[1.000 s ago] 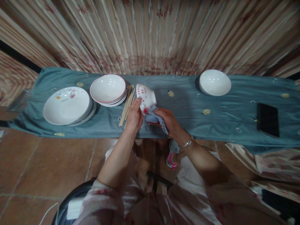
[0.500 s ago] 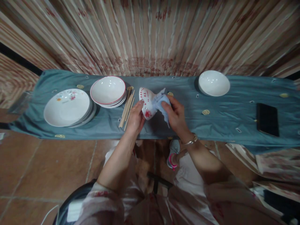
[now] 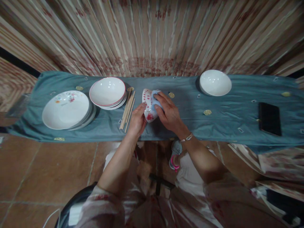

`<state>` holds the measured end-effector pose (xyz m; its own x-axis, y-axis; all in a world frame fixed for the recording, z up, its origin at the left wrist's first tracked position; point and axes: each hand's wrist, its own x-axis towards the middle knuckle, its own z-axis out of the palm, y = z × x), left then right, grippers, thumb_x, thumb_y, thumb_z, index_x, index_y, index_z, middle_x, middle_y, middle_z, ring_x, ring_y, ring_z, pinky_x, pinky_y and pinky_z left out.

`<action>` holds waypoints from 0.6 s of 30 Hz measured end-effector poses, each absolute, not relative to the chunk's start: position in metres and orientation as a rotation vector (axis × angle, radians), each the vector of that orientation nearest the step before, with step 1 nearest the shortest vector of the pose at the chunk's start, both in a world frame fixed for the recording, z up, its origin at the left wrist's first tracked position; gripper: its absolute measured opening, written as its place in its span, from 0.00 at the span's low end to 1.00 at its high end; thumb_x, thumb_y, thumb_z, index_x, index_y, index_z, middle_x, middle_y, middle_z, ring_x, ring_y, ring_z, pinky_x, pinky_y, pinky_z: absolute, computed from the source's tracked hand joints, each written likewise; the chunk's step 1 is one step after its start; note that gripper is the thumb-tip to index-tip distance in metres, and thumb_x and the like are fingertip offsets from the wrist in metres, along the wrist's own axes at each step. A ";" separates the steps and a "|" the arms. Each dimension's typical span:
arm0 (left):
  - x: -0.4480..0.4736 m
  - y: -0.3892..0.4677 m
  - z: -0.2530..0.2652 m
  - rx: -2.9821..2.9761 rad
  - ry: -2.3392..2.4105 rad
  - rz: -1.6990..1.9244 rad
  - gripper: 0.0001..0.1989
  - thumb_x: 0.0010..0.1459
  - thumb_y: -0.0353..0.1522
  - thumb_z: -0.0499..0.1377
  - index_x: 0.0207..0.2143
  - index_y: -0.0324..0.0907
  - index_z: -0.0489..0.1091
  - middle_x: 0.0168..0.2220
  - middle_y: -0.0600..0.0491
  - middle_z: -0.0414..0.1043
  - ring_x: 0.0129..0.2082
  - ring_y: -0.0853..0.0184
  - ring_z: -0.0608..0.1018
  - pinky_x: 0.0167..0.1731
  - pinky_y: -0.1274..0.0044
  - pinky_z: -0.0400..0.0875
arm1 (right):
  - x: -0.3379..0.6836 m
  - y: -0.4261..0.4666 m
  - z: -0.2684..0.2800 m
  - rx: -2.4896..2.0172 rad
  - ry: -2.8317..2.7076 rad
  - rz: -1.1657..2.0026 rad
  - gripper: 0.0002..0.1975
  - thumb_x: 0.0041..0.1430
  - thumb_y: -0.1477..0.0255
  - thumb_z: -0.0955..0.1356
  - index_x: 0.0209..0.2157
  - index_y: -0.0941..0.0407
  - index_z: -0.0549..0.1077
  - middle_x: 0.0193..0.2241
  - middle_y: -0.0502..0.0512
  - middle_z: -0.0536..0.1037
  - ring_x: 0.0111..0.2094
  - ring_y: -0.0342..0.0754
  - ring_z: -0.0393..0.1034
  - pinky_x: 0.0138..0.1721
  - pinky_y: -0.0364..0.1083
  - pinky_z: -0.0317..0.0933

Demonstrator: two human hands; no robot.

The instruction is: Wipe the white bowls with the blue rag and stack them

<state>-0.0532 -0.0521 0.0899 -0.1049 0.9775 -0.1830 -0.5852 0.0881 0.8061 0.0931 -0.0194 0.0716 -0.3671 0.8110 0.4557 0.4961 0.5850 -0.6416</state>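
A small white bowl [image 3: 147, 107] with red markings and a red flower is tipped on its side above the cloth-covered table. Its rim is gripped by my left hand [image 3: 137, 119], thumb on the outside and fingers partly hidden behind it. My right hand [image 3: 169, 114] presses a light blue cloth [image 3: 154, 100] against the bowl's outer wall and base, its fingers curled over the cloth. To the left of my left hand lie several wooden chopsticks [image 3: 127, 110] in a loose bundle.
Red-rimmed bowls [image 3: 108, 91] are stacked left of the chopsticks, beside a stack of larger floral dishes [image 3: 64, 110]. A white bowl [image 3: 215, 83] stands at the back right, and a black phone-like slab [image 3: 269, 118] lies farther right. A pleated curtain [image 3: 147, 38] hangs behind.
My right hand has moved left, closer against the bowl, and the blue cloth is now flattened onto it. My left hand still grips the bowl in nearly the same place.
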 end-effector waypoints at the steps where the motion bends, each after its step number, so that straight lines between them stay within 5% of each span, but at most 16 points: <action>1: -0.053 -0.052 0.090 0.567 0.911 1.442 0.13 0.53 0.40 0.70 0.36 0.41 0.77 0.40 0.46 0.83 0.53 0.54 0.81 0.49 0.70 0.77 | 0.093 -0.017 0.072 -1.039 -2.025 0.523 0.24 0.72 0.60 0.58 0.63 0.52 0.67 0.66 0.60 0.69 0.69 0.54 0.60 0.72 0.59 0.52; 9: -0.055 -0.053 0.087 0.590 0.915 1.396 0.16 0.50 0.41 0.71 0.37 0.40 0.77 0.38 0.46 0.83 0.50 0.54 0.82 0.47 0.70 0.77 | 0.094 0.001 0.065 -1.073 -1.780 0.722 0.21 0.70 0.56 0.60 0.54 0.51 0.73 0.57 0.58 0.77 0.61 0.54 0.69 0.66 0.55 0.58; 13: -0.057 -0.052 0.086 0.586 0.929 1.396 0.15 0.50 0.41 0.72 0.34 0.40 0.76 0.37 0.47 0.83 0.49 0.55 0.83 0.48 0.71 0.77 | 0.095 0.010 0.057 -1.154 -1.598 0.916 0.18 0.67 0.55 0.62 0.42 0.51 0.76 0.40 0.54 0.80 0.46 0.52 0.73 0.56 0.52 0.64; 18: -0.059 -0.051 0.083 0.573 0.926 1.431 0.14 0.51 0.41 0.71 0.33 0.40 0.76 0.39 0.46 0.83 0.51 0.54 0.82 0.48 0.70 0.77 | 0.093 0.014 0.051 -1.219 -1.414 1.066 0.16 0.64 0.56 0.64 0.30 0.51 0.73 0.25 0.48 0.72 0.34 0.48 0.68 0.51 0.51 0.65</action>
